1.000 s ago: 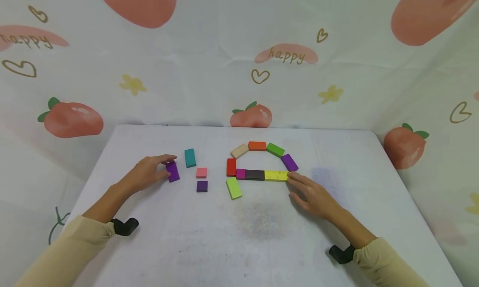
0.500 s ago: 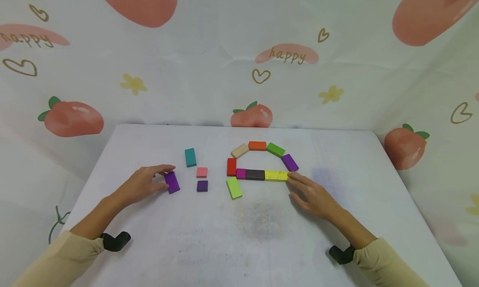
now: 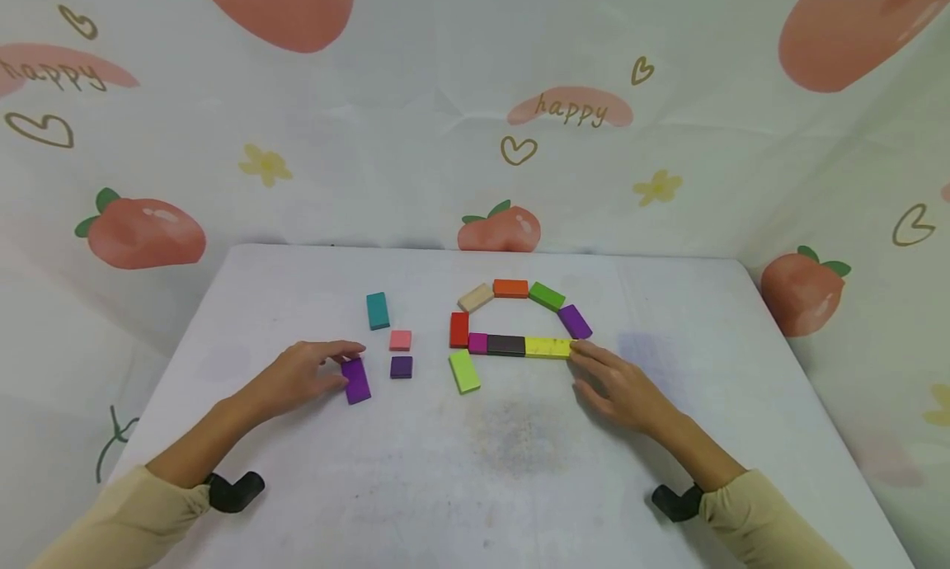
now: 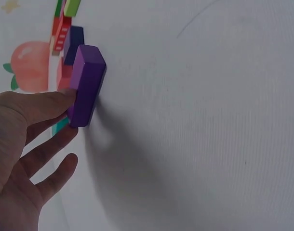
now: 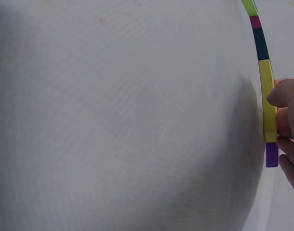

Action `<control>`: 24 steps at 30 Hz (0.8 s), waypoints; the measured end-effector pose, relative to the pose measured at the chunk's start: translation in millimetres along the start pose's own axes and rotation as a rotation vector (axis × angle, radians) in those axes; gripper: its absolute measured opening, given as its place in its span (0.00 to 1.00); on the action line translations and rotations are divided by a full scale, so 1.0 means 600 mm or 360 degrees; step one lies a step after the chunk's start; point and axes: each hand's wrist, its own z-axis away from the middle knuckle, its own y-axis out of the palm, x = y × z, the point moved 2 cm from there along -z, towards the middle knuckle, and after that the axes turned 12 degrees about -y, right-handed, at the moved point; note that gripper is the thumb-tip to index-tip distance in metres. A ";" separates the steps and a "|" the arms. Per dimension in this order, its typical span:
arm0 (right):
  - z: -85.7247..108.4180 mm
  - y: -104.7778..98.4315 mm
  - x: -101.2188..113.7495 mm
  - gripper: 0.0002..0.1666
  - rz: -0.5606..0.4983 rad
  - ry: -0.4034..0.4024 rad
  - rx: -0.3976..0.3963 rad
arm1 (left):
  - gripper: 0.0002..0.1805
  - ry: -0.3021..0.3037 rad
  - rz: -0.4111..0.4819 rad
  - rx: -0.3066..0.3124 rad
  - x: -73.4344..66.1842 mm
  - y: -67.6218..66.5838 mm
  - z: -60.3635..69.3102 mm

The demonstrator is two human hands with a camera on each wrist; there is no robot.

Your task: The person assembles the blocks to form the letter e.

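My left hand (image 3: 297,375) pinches a purple rectangular block (image 3: 357,382) between thumb and fingers. In the left wrist view that purple block (image 4: 87,89) appears tilted, with the thumb on its side. My right hand (image 3: 622,389) rests with relaxed fingers at the right end of a yellow block (image 3: 547,349). This block lies in a row with a black block (image 3: 506,346) and a magenta block (image 3: 478,344). Above the row, red (image 3: 459,330), beige (image 3: 476,298), orange (image 3: 510,289), green (image 3: 547,295) and purple blocks form an arch.
A lime green block (image 3: 464,372) slants below the row's left end. Between the left hand and the arch lie a teal block (image 3: 378,311), a pink block (image 3: 401,340) and a dark purple block (image 3: 402,367). Everything is on a white table (image 3: 445,486) before a printed curtain (image 3: 416,124).
My left hand has drawn the purple block towards the table's front, then slightly right. The right hand and the arranged blocks stay where they were.
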 end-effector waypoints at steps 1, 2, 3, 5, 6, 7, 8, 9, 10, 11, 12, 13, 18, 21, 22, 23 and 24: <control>-0.001 0.000 0.000 0.29 -0.0001 -0.0001 -0.0002 | 0.28 0.0011 -0.0007 0.0007 -0.003 0.001 0.000; -0.001 0.000 0.000 0.29 0.0001 0.0001 -0.0002 | 0.28 0.0021 -0.0012 0.0014 -0.007 0.003 0.001; -0.002 0.000 0.000 0.28 0.0000 0.0002 -0.0003 | 0.28 0.0026 -0.0016 0.0023 -0.011 0.005 0.001; -0.003 0.000 0.000 0.28 0.0000 0.0008 0.0002 | 0.28 0.0026 -0.0029 0.0045 -0.017 0.009 0.002; -0.004 0.000 0.001 0.28 -0.0002 0.0015 0.0007 | 0.28 0.0028 -0.0037 0.0055 -0.019 0.011 0.003; -0.004 0.000 0.001 0.28 -0.0004 0.0023 0.0013 | 0.27 0.0028 -0.0039 0.0066 -0.021 0.013 0.003; -0.005 0.000 0.001 0.28 -0.0004 0.0029 0.0018 | 0.27 0.0027 -0.0040 0.0078 -0.023 0.014 0.004; -0.005 0.000 0.002 0.28 -0.0006 0.0035 0.0023 | 0.27 0.0025 -0.0038 0.0094 -0.023 0.016 0.004; -0.005 0.000 0.002 0.28 -0.0006 0.0040 0.0028 | 0.28 0.0025 -0.0035 0.0108 -0.023 0.017 0.005; -0.006 0.000 0.002 0.28 -0.0007 0.0044 0.0030 | 0.28 0.0025 -0.0025 0.0120 -0.024 0.018 0.005; -0.005 0.000 0.002 0.28 -0.0006 0.0047 0.0032 | 0.28 0.0028 -0.0013 0.0127 -0.024 0.019 0.006; -0.005 0.000 0.001 0.28 -0.0003 0.0046 0.0030 | 0.29 0.0029 -0.0002 0.0133 -0.023 0.020 0.006; -0.004 0.000 0.002 0.28 0.0008 0.0043 0.0025 | 0.30 0.0072 0.0025 0.0116 -0.025 0.025 0.006; -0.004 0.000 0.003 0.28 0.0005 0.0055 0.0028 | 0.29 0.0109 0.0033 0.0099 -0.030 0.029 0.005; -0.004 0.000 0.003 0.28 0.0004 0.0061 0.0031 | 0.29 0.0120 0.0036 0.0091 -0.033 0.030 0.005; -0.004 0.000 0.004 0.28 0.0002 0.0067 0.0033 | 0.29 0.0133 0.0037 0.0089 -0.035 0.032 0.004; -0.004 0.000 0.004 0.28 0.0002 0.0072 0.0036 | 0.28 0.0146 0.0040 0.0090 -0.038 0.034 0.004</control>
